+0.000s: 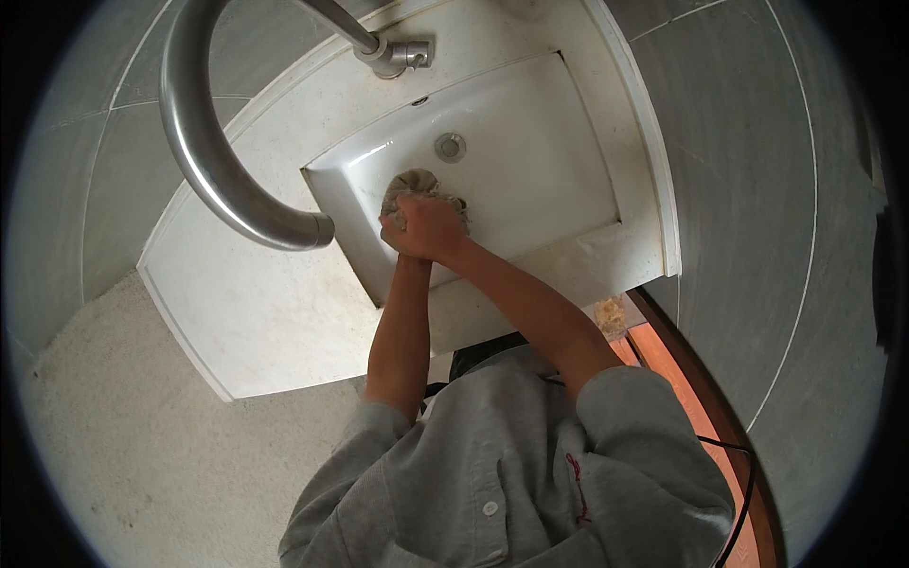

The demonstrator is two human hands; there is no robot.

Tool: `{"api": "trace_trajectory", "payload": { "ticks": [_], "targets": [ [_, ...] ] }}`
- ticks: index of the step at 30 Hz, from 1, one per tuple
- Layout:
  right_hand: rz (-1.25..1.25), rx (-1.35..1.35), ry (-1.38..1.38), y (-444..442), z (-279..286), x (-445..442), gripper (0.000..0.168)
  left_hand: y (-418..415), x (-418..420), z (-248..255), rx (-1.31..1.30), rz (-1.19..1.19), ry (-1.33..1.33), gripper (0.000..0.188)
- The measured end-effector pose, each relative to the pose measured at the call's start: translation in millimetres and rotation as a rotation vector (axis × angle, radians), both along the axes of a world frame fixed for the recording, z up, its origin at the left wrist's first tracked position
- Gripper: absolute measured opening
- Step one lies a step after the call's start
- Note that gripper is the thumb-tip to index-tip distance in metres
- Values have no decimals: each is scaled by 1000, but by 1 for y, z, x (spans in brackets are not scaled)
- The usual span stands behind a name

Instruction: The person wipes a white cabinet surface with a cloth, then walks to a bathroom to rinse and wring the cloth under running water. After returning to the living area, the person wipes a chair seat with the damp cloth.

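A crumpled beige cloth (412, 183) is bunched up in both of my hands over the left part of a white sink basin (540, 163). My right hand (434, 224) is closed on the cloth and lies over the other hand. Of my left hand (390, 238) only a small part shows at the left, pressed against the cloth; its fingers are mostly hidden. Above the cloth in the picture is the round metal drain (450, 148).
A curved metal faucet spout (234, 192) arches over the counter (284, 305) at the left, its end near the basin's left edge. The faucet's base (389, 58) stands behind the basin. Grey tiled walls (738, 177) rise around, and a black cable (750, 468) hangs at the lower right.
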State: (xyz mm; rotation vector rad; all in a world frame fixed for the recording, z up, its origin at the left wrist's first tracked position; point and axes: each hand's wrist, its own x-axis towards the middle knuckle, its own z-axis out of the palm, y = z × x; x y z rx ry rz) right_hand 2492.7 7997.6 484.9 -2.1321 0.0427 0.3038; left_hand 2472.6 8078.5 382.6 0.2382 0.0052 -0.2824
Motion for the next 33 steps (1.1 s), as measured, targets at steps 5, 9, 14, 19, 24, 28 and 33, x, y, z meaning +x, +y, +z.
{"api": "trace_trajectory", "payload": {
  "ticks": [5, 9, 14, 19, 24, 28, 33],
  "targets": [
    [-107, -189, 69, -58, -56, 33, 33, -5, 17, 46, 362, -101, 544, 51],
    [-308, -405, 117, -119, -91, 41, 36, 10, 29, 65, 635, -145, 854, 44],
    [-701, -608, -27, -132, -89, 35, 58, 41, 31, 41, 1030, -67, 938, 36],
    [-517, -386, 270, -82, -73, 38, 71, 61, 33, 21, 1014, -138, 957, 40],
    [-396, 161, 558, -16, -44, 34, 66, 40, 30, 20, 620, -219, 777, 61],
    [-290, 592, 420, 21, 24, 9, 62, 16, 7, 31, 211, -271, 448, 52],
    [-177, 538, 133, 29, 75, -10, 43, -9, -8, 18, 27, -95, 254, 50]
  ]
}}
